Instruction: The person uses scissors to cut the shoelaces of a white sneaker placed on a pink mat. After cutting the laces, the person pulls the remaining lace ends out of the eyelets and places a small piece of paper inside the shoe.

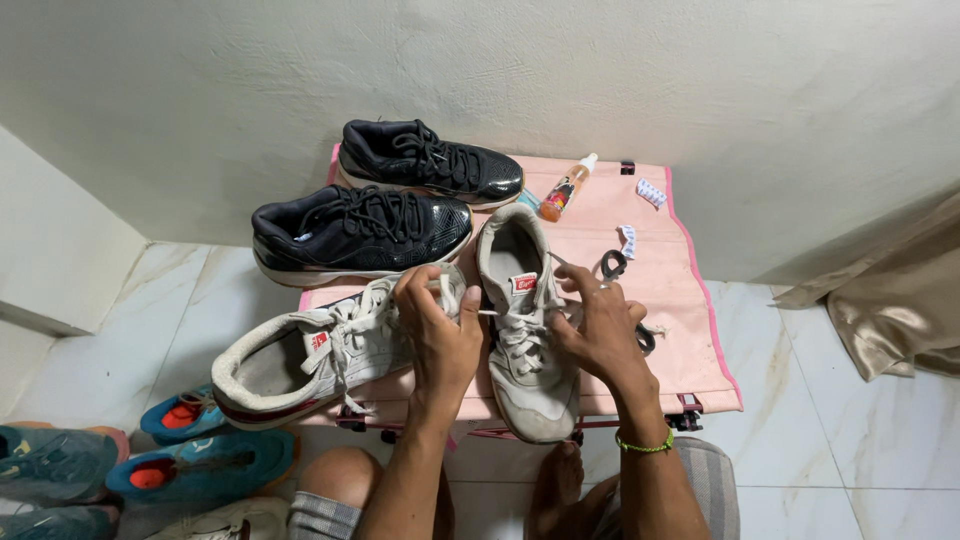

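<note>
Hands (520, 325) over half-hidden grey sneaker (525, 330)

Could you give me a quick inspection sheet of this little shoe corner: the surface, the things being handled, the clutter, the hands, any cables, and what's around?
Surface: low pink fabric-covered stand on white marble floor.
Job's things: worn grey lace-up sneaker, toe toward the person; its mate lies on its side, to the left.
Clutter: two black glossy sneakers, small orange spray bottle, two small white patterned packets, scissors.
Hands: left hand and right hand each pinch a white lace in their grip.
Cables: nothing seen.
Surroundings: white plaster wall, blue-and-orange trainers on the left floor, beige satin cloth right.
</note>
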